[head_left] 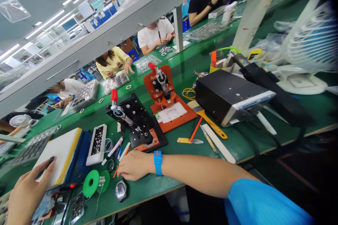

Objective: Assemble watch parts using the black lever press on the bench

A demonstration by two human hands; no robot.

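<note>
The left hand (pixel 27 195) pinched a black marker (pixel 45 167) upright against a white pad (pixel 59 154), its tip apparently placed there to write. The right hand (pixel 134 166), loosely curled and holding nothing, rested on the green workbench (pixel 148 193) near a green wire spool (pixel 91 182) and pens (pixel 115 146), seemingly kept within reach. Beyond sat a black toggle-clamp fixture (pixel 134 123) and an orange toggle-clamp fixture (pixel 166 98), probably side by side for ready use.
</note>
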